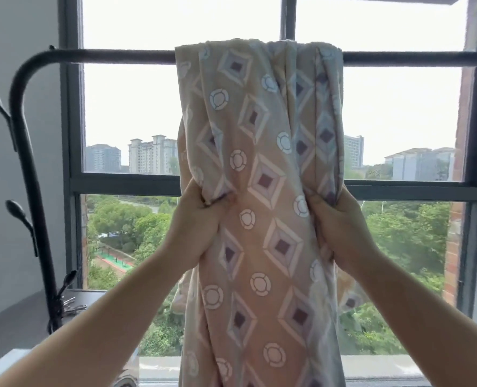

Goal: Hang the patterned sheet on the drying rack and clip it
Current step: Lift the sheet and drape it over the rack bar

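**While Sheet Hangs Bunched Over the Rack, Both Hands Grip Its Edges**

Head view: As I hold it, the patterned sheet (259, 177) is draped over the middle of the top bar of the drying rack (114, 55). It is gathered into a narrow, pleated column in front of the window (176, 23). My left hand (201, 227) is fisted round a fold at the sheet's left edge. My right hand (340, 227) clutches the bunched right edge. Both hold partway down the hanging front.

To do this step well, I judge the hands should draw apart along the bar, spreading the pleats toward both ends so the cloth lies flat. The front and back falls should be evened so it won't slide off.

No clip shows on the sheet. The small metal objects (72, 304) by the rack's left foot are too small to identify.
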A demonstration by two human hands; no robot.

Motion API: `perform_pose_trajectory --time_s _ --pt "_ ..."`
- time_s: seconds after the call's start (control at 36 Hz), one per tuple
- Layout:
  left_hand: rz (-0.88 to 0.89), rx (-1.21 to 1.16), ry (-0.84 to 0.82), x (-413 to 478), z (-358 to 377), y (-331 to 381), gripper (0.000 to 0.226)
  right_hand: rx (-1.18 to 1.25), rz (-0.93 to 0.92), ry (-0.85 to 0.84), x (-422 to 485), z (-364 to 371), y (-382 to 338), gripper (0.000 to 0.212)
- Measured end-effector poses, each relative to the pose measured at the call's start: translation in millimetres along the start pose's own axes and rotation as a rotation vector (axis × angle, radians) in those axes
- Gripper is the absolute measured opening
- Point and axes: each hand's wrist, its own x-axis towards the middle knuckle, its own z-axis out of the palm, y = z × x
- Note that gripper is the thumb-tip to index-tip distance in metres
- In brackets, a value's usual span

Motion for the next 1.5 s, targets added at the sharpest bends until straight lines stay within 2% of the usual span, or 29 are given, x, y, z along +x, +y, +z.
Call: perform_pose_trajectory --time_s 0.14,0.25,0.36,0.47,0.53,0.61,0.67,0.69,0.75,0.81,0.86,0.89,0.92,1.0,1.08,1.14,1.22,1.31,1.42,1.5 --pt "0.251 0.005 -0.045 36 2 49 0.03 0.102 -0.074 0.01 30 5 -40 0.008" --pt "0.322 -0.03 -0.048 74 -1 88 0.033 0.189 -0.188 -0.008 59 10 -82 0.011" --pt "0.399 0.014 -0.128 107 -4 118 0.038 0.134 -0.273 -0.072 90 19 -112 0.025" --pt "0.507 0.217 -0.173 135 -7 138 0.04 -0.004 -0.353 -0.066 121 29 -132 0.029" --pt "0.486 0.33 -0.156 150 -9 141 0.037 -0.116 -0.398 -0.067 137 34 -134 0.023" --pt "0.411 0.438 -0.16 169 -13 142 0.058 -0.207 -0.408 -0.036 155 36 -134 0.028" --pt "0.401 0.442 -0.149 177 -17 145 0.049 -0.249 -0.42 -0.038 163 40 -139 0.018" --pt "0.418 0.429 -0.141 180 -18 147 0.041 -0.274 -0.422 -0.019 168 42 -142 0.017" --pt "0.47 0.398 -0.085 188 -20 152 0.04 -0.298 -0.426 0.041 178 46 -152 0.018" --pt "0.425 0.441 -0.023 195 -20 152 0.053 -0.348 -0.43 0.029 186 51 -159 0.027" --pt "0.208 0.575 -0.009 202 -22 144 0.084 -0.496 -0.344 -0.021 187 55 -156 0.039" --pt "0.092 0.67 -0.016 204 -22 139 0.092 -0.608 -0.268 -0.047 185 56 -153 0.044" --pt "0.014 0.779 -0.051 201 -23 135 0.088 -0.721 -0.202 -0.065 185 58 -148 0.044" --pt "-0.001 0.992 -0.11 195 -24 133 0.031 -0.956 -0.077 -0.126 181 65 -143 0.041" --pt "0.038 1.051 -0.141 196 -26 134 0.029 -1.013 -0.057 -0.269 173 69 -151 0.036" --pt "0.036 1.096 -0.094 199 -28 134 0.028 -0.995 -0.044 -0.312 169 69 -156 0.035" --pt "0.052 1.186 0.024 200 -30 133 0.032 -1.062 -0.081 -0.139 170 67 -152 0.036" --pt "0.097 1.169 0.105 194 -30 129 0.037 -1.164 -0.182 0.059 165 64 -143 0.042" --pt "0.196 1.086 0.212 187 -27 123 0.031 -1.162 -0.331 0.135 156 59 -132 0.041" --pt "0.193 1.024 0.209 185 -26 122 0.025 -1.102 -0.364 0.176 155 52 -125 0.043"
